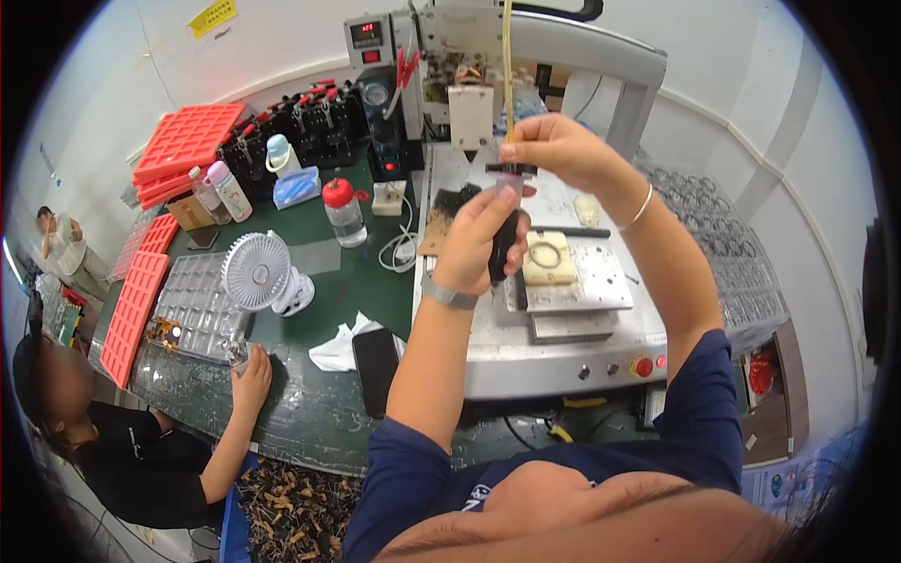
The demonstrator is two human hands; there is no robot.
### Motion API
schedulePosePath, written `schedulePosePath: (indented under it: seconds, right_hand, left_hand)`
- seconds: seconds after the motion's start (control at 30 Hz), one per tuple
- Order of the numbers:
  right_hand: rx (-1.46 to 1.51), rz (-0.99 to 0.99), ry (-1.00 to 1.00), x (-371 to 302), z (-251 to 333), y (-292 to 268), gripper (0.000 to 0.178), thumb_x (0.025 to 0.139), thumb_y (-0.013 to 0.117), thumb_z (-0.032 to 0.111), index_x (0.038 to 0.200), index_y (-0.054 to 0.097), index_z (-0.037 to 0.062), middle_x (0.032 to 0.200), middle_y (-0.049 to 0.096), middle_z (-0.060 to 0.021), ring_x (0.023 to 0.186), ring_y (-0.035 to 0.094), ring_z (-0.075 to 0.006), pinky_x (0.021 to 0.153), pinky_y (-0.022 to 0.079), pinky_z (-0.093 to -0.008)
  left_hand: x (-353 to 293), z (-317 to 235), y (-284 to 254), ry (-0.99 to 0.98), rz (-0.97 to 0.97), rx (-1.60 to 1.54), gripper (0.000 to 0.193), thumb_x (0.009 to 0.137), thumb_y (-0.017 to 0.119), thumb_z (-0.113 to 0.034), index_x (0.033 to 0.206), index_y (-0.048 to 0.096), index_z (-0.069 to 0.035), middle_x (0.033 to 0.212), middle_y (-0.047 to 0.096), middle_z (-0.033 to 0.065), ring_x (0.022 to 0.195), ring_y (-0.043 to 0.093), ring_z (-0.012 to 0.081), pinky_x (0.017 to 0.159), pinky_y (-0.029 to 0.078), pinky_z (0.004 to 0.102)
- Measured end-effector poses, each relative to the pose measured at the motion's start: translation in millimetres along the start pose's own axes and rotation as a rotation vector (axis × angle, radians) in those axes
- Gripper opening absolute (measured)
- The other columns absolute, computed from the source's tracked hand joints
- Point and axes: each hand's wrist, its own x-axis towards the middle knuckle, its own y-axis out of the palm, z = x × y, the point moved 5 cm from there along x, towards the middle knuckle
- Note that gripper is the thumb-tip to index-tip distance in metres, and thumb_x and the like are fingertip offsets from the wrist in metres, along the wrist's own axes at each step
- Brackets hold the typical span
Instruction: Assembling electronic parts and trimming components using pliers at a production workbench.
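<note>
My left hand (481, 233) is wrapped around a dispensing syringe (503, 255), a clear barrel with dark content, held upright in front of the machine. Fingers of my right hand (563, 150) pinch the black cap (511, 170) at the top of the barrel. From that cap a yellowish tube (508, 75) runs up out of view. To the right of the syringe, a cream block (549, 272) with a dark ring on it sits on the machine's metal plate (587, 293). I cannot tell whether the cap is fully seated.
The machine's white head (470, 117) hangs behind my hands. A red stop button (641, 367) is on its front edge. On the green table stand a white fan (257, 270), a red-lidded bottle (344, 214) and a black phone (376, 372). At left, a co-worker's hand (251, 377) touches a small part.
</note>
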Motion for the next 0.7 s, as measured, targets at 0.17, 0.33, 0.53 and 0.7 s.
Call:
schedulePosePath:
  seconds: [0.17,0.33,0.53,0.7]
  right_hand:
    - [-0.049,-0.001,0.029,-2,3,2,0.022,0.09,0.066,0.022,0.086,0.066,0.0005,0.081,0.064,-0.0023,0.075,0.056,-0.0089,0.071,0.045,-0.0246]
    - [-0.09,-0.015,0.026,-4,5,3,0.044,0.097,0.052,0.042,0.094,0.068,0.0009,0.086,0.062,-0.0011,0.079,0.052,-0.008,0.07,0.043,-0.0245]
    - [-0.372,-0.105,0.023,8,14,-3,0.045,0.087,0.064,0.049,0.085,0.067,0.0045,0.078,0.06,-0.0005,0.07,0.049,-0.008,0.061,0.039,-0.0237]
    - [-0.698,0.139,-0.04,22,31,6,0.051,0.081,0.069,0.05,0.06,0.053,0.006,0.052,0.044,0.0025,0.05,0.041,-0.0094,0.047,0.031,-0.0272]
  left_hand:
    - [1,2,-3,0.017,0.049,-0.035,0.034,0.097,0.054,-0.031,0.114,0.054,-0.001,0.07,0.055,0.0032,0.047,0.05,0.0102,0.039,0.039,0.0234]
    - [7,8,-3,0.049,-0.024,0.119,0.022,0.095,0.054,-0.018,0.111,0.055,-0.002,0.077,0.058,0.0044,0.054,0.054,0.0118,0.044,0.044,0.0255]
    - [16,11,-16,0.238,-0.153,0.382,0.021,0.092,0.061,-0.015,0.108,0.054,-0.004,0.082,0.059,0.0046,0.06,0.056,0.0124,0.05,0.047,0.026]
    - [14,4,-15,0.233,-0.153,0.403,0.016,0.091,0.062,-0.014,0.103,0.054,-0.005,0.081,0.059,0.0042,0.06,0.056,0.0116,0.051,0.047,0.0261]
